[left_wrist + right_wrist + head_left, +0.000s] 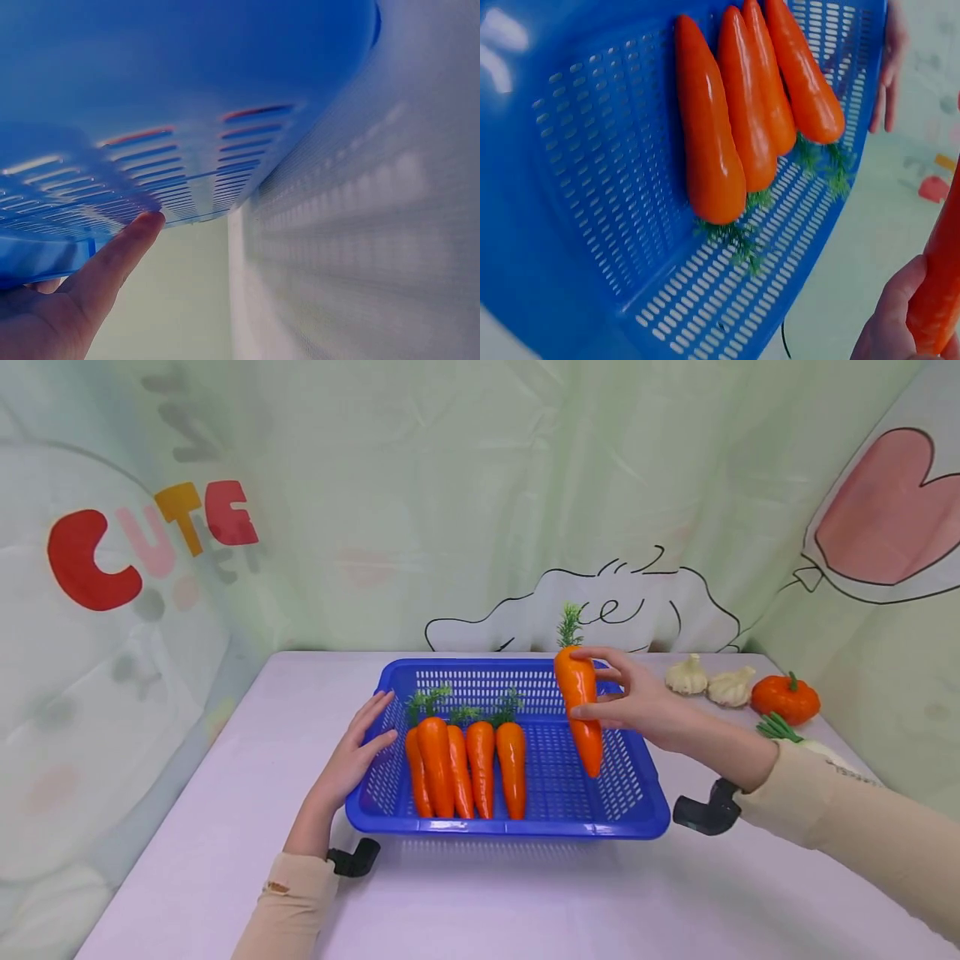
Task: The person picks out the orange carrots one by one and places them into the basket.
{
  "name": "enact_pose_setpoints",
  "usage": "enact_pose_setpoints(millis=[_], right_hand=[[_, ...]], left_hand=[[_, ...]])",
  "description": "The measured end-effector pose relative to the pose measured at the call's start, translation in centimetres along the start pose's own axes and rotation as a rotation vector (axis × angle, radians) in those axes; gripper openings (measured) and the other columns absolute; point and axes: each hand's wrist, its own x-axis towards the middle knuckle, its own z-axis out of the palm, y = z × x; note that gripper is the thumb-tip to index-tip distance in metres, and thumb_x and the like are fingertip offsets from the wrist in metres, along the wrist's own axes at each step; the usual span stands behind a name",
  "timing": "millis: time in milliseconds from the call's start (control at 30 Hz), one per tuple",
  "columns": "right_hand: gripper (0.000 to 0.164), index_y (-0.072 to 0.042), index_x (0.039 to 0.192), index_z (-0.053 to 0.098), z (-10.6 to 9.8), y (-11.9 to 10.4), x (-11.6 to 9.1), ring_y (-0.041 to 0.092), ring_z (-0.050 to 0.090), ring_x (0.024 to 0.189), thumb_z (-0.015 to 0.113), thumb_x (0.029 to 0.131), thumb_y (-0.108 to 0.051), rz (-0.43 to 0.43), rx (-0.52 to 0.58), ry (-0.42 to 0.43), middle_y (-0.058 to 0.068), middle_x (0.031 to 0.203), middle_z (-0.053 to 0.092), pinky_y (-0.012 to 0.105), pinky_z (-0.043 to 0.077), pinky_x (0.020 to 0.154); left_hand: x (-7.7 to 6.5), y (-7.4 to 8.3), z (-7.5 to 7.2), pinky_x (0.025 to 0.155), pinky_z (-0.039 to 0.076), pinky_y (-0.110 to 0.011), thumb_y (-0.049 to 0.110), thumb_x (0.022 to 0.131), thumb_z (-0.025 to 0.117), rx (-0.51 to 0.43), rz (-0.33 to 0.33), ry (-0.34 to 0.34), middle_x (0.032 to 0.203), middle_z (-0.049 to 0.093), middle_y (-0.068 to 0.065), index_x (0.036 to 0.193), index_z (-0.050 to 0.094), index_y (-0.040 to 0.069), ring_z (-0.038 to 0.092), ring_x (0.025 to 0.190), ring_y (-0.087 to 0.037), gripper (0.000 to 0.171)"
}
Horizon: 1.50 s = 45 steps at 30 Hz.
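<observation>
My right hand point(641, 702) pinches an orange carrot point(581, 710) with its thumb and fingers. The carrot is nearly upright, leafy top up, above the right part of a blue plastic basket point(510, 828). In the right wrist view the thumb presses on the held carrot point(937, 289), cut off by the frame edge. My left hand point(351, 760) rests at the basket's left rim with fairly straight fingers. A finger point(127, 251) touches the slotted outer wall in the left wrist view. Several carrots point(480, 768) lie side by side in the basket's left half, leafy tops toward the back.
Two garlic bulbs point(687, 677), an orange pumpkin point(785, 697) and a white vegetable with a green top point(780, 727) lie on the table right of the basket. My right forearm partly hides the white one. A printed curtain point(450, 510) hangs behind the pale table point(465, 910).
</observation>
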Motion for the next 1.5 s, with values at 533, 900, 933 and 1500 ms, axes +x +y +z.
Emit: enact_pose_setpoints(millis=[533,900,933,1500], right_hand=[[0.065,-0.009,0.136,0.032,3.8,0.4,4.0,0.043,0.052,0.104,0.065,0.080,-0.001,-0.010,0.060,-0.079,0.027,0.136,0.024,0.044,0.051,0.078],[0.064,-0.008,0.134,0.037,5.7,2.2,5.9,0.046,0.047,0.108,0.068,0.078,-0.002,0.005,-0.026,-0.126,0.028,0.133,0.027,0.045,0.052,0.077],[0.064,-0.008,0.134,0.037,5.9,2.4,6.0,0.046,0.045,0.110,0.068,0.078,-0.002,0.011,-0.023,-0.132,0.028,0.133,0.027,0.045,0.052,0.077],[0.065,-0.006,0.130,0.040,8.4,4.0,6.9,0.039,0.051,0.100,0.071,0.074,0.001,0.033,-0.022,-0.153,0.028,0.129,0.033,0.041,0.054,0.069]], left_hand=[[-0.1,0.3,0.1,0.102,0.011,-0.065,0.021,0.093,0.048,0.011,-0.027,0.003,0.152,0.013,-0.001,0.144,0.030,0.023,0.008,0.138,-0.029,0.055],[-0.2,0.4,0.1,0.102,0.012,-0.064,0.022,0.093,0.048,0.014,-0.027,0.006,0.152,0.013,-0.001,0.144,0.030,0.023,0.009,0.138,-0.028,0.054],[-0.2,0.4,0.1,0.102,0.012,-0.064,0.021,0.093,0.048,0.011,-0.028,0.006,0.152,0.013,-0.001,0.144,0.030,0.023,0.009,0.138,-0.028,0.054],[-0.6,1.8,0.0,0.102,0.012,-0.064,0.019,0.093,0.048,0.010,-0.029,-0.007,0.152,0.013,-0.007,0.144,0.029,0.015,0.009,0.138,-0.032,0.055]])
